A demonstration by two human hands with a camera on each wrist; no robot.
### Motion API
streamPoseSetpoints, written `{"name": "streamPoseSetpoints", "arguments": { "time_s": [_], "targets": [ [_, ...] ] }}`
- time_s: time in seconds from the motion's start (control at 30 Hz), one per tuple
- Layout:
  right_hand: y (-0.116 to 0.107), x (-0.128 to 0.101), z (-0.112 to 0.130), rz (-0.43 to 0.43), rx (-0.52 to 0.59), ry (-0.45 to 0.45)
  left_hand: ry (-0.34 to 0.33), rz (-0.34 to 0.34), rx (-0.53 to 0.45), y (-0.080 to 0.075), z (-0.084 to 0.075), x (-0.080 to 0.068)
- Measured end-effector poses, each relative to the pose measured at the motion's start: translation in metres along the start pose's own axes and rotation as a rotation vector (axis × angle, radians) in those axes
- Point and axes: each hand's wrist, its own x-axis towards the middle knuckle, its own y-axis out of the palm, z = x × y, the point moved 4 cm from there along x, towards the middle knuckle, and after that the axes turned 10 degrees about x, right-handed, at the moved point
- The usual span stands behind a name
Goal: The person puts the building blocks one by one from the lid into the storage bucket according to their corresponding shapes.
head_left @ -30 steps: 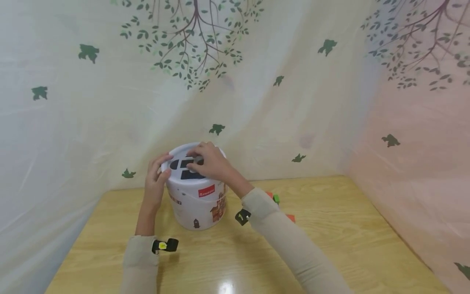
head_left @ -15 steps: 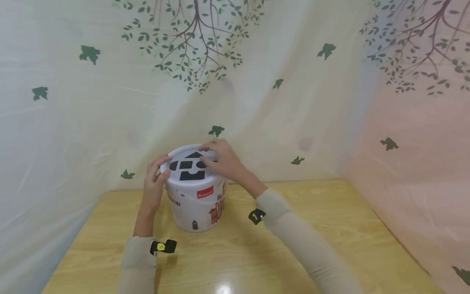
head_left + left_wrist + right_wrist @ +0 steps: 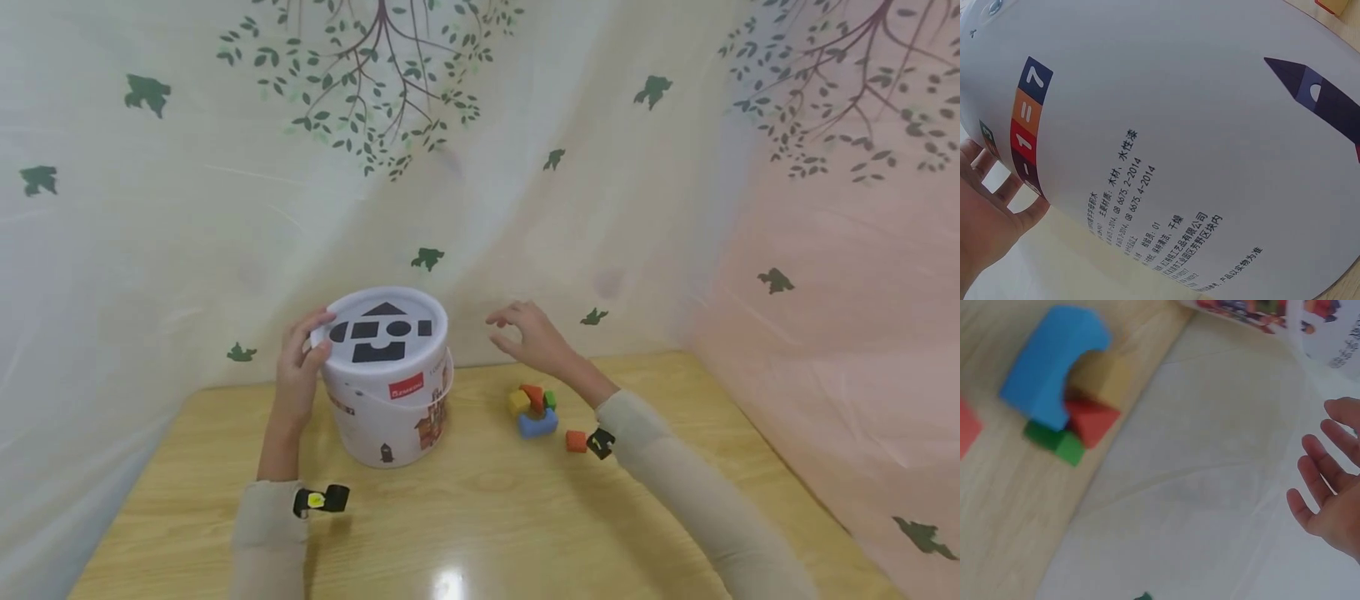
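A: The right hand (image 3: pixel 525 333) hangs in the air, fingers loosely spread, holding nothing. The blocks (image 3: pixel 534 408) lie below it and a little toward the person, on the counter (image 3: pixel 675 467).

B: And the left hand (image 3: pixel 300 367)?

A: It's clasped on the side of the tub (image 3: pixel 386 392), thumb up at the lid (image 3: pixel 382 333). The tub stands upright on the counter, well left of the right hand. So the right hand is the one near the blocks; the left is busy steadying.

B: How do the blocks lie?

A: In a tight cluster: a blue arch (image 3: pixel 1054 362) with yellow, red and green pieces tucked against it. A lone orange block (image 3: pixel 576 441) sits just beside, near the right sleeve.

B: Any writing?

A: A red brand tag (image 3: pixel 406 389) on the tub's front, too small to read. The left wrist view shows "7", "=" and "1" on a coloured strip (image 3: pixel 1025 125), and small Chinese print with "2-2014" and "4-2014". The lid carries black shape marks.
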Motion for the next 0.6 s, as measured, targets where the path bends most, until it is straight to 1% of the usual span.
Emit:
{"name": "streamPoseSetpoints", "arguments": {
  "time_s": [0.13,0.27,0.43,0.6],
  "targets": [
    [0.002,-0.017,-0.018,0.095,-0.014,0.044,-0.001,0.005,-0.003,0.000,-0.001,0.001],
    [0.007,-0.033,-0.032,0.165,-0.015,0.068,-0.008,0.006,0.001,-0.001,-0.001,0.001],
    [0.012,-0.050,-0.048,0.209,0.038,0.072,-0.011,-0.004,0.001,-0.002,0.000,0.000],
    [0.018,-0.067,-0.062,0.225,0.067,0.073,-0.004,0.000,-0.007,0.000,0.000,0.000]
  ]
}}
